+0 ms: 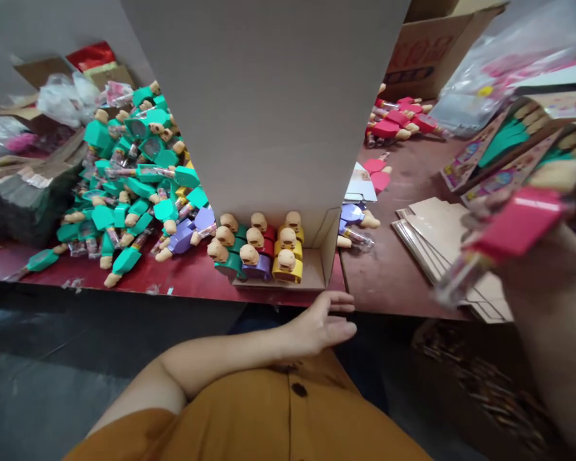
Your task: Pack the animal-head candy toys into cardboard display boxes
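Note:
My left hand (pixel 324 324) is held palm up just in front of the table edge, its fingers apart and nothing in it. Raised at the right, my right hand (pixel 547 256) grips a pink-red toy (pixel 521 224) with a clear tube at its lower end and a tan top; the hand is blurred. Near the table's front edge stands a cardboard box (pixel 327 253) with a tall grey upright panel (pixel 273 109) behind it. Rows of toys with tan heads, in green, red, purple and yellow, fill its left and middle; the right end shows bare cardboard.
A large pile of green toys (pixel 103 218) covers the left of the red table (pixel 182 282). Pink-red toys (pixel 398 121) lie at the back right. Flat cardboard pieces (pixel 441 237) are stacked at the right, near filled display boxes (pixel 504 150). Below sits a filled carton (pixel 480 378).

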